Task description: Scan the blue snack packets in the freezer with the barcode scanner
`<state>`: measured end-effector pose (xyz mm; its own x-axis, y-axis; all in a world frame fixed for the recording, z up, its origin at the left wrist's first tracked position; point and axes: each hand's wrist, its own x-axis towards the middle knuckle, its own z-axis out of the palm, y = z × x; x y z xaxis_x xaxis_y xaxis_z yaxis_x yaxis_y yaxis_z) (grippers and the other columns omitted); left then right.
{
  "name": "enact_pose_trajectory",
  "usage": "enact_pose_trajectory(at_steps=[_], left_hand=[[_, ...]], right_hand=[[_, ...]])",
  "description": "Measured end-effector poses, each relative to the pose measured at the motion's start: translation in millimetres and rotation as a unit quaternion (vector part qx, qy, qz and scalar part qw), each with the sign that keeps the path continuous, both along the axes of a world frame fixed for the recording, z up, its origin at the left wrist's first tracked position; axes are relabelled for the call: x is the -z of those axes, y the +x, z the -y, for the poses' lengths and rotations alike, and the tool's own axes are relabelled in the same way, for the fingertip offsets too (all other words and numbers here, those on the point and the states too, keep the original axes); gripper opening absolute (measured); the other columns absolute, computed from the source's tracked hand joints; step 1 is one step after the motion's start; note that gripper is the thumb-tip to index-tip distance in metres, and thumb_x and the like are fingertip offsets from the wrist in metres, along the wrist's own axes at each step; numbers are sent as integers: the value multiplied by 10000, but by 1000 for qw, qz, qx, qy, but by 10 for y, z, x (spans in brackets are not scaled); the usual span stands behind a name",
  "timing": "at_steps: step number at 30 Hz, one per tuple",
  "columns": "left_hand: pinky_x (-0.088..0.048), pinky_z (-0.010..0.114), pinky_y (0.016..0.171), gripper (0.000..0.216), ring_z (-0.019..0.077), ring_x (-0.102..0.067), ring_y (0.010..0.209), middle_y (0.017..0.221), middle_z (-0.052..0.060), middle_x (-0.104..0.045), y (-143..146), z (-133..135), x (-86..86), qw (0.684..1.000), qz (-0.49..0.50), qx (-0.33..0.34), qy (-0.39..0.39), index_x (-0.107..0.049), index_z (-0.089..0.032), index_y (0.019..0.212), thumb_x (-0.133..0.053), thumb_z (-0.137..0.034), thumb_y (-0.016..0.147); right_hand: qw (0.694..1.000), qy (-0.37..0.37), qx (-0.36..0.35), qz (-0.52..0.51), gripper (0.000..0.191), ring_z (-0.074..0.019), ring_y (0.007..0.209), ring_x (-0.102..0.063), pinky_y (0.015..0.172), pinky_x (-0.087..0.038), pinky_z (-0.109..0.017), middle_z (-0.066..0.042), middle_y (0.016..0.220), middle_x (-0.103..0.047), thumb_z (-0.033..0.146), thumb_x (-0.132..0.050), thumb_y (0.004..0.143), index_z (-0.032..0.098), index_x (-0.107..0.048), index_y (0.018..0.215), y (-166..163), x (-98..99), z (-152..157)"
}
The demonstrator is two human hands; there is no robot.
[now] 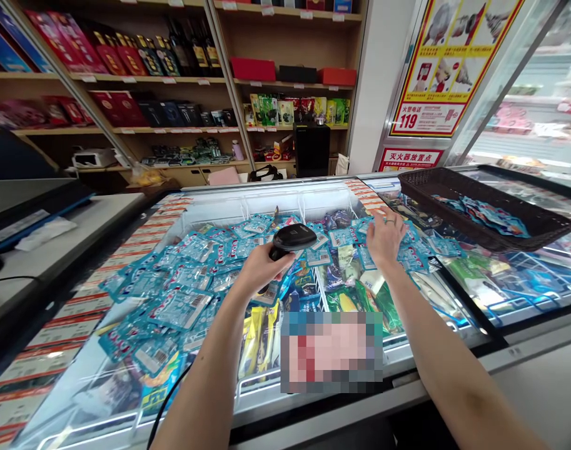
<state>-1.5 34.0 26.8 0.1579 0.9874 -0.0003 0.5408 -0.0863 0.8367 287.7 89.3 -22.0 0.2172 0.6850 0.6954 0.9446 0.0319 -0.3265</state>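
My left hand (261,265) is closed round the grip of a black barcode scanner (292,239), whose cable runs down past my forearm. The scanner's head points at the blue ice-cream packets (186,275) heaped in the open chest freezer (247,200). My right hand (383,240) reaches further in, palm down with fingers bent onto blue packets (414,253) near the freezer's divider. A ring shows on one finger. Whether those fingers grip a packet is hidden.
A dark woven basket (543,228) holding a few blue packets rests on the freezer's glass lid at the right. A counter with a till (27,194) stands at the left. Shelves of boxed goods (126,59) line the back wall. Green and yellow packets (360,300) fill the near compartments.
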Motion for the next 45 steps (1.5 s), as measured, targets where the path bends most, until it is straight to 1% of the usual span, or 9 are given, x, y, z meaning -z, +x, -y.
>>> enact_pose_trajectory(at_steps=[6, 12, 17, 21, 26, 31, 34, 40, 45], left_hand=[[-415, 248, 449, 319, 155, -560, 435, 501, 9, -573, -13, 12, -5, 1000, 8, -15, -3, -570, -152, 775, -600, -464, 714], [-387, 232, 438, 319, 148, -553, 425, 475, 0, -562, -60, 14, 10, 999, -11, -20, 24, -559, -155, 763, -587, -470, 727], [-377, 229, 431, 316, 148, -553, 428, 480, 2, -567, -83, 6, 20, 1000, -13, -13, 23, -557, -159, 756, -578, -474, 735], [-393, 240, 443, 315, 159, -562, 437, 476, -2, -565, -88, 0, 27, 1000, -14, -7, 23, -559, -158, 787, -575, -469, 737], [-384, 239, 436, 314, 156, -557, 428, 468, -5, -563, -82, -3, 36, 999, -21, -6, 30, -558, -157, 780, -571, -468, 742], [-373, 231, 432, 319, 145, -550, 420, 472, -5, -566, -82, -6, 35, 999, -28, -5, 32, -550, -157, 753, -580, -474, 742], [-380, 234, 432, 329, 154, -564, 433, 487, -7, -571, -88, -10, 45, 999, -27, -6, 25, -559, -158, 794, -584, -482, 740], [-403, 243, 447, 317, 160, -570, 449, 498, 0, -580, -93, -14, 66, 1000, -19, 8, 23, -567, -160, 781, -581, -475, 744], [-406, 235, 449, 285, 148, -561, 447, 499, 0, -587, -81, -2, 43, 1000, -9, 9, 11, -565, -164, 751, -593, -447, 738]], right_hand=[[974, -71, -216, 18, 394, -264, 1152, -441, 977, -306, -434, -115, 1230, -542, 314, -352, 916, 198, -504, 1260, -429, 124, -4], [919, -176, -326, 136, 490, -295, 1333, -260, 1046, -192, -502, -70, 1439, -349, 520, -333, 906, 294, -437, 1328, -711, 261, 94], [944, -173, -268, 82, 498, -243, 999, -564, 952, -325, -415, -97, 1020, -640, 509, -256, 929, 205, -649, 951, -725, 200, 125], [958, -171, -228, 40, 476, -263, 974, -555, 892, -370, -379, -114, 975, -636, 582, -465, 826, 170, -622, 1005, -711, 198, 92], [946, -222, -233, -38, 686, -262, 1018, -534, 849, -396, -349, -116, 1038, -619, 523, -695, 654, 155, -528, 1209, -671, 210, 3], [937, -220, -219, -161, 429, -183, 671, -536, 596, -386, -281, -25, 722, -588, 560, -621, 675, 169, -627, 848, -537, 178, -61], [925, -170, -218, -259, 375, -132, 530, -439, 511, -341, -257, 22, 557, -470, 552, -567, 713, 181, -551, 655, -460, 166, -83], [850, -85, -193, -483, 340, -118, 515, -438, 433, -411, -249, 27, 638, -456, 517, -604, 674, 208, -492, 762, -441, 118, -64], [819, -60, -206, -533, 367, -130, 610, -499, 512, -524, -284, 26, 691, -455, 515, -618, 666, 211, -498, 832, -456, 102, -53]])
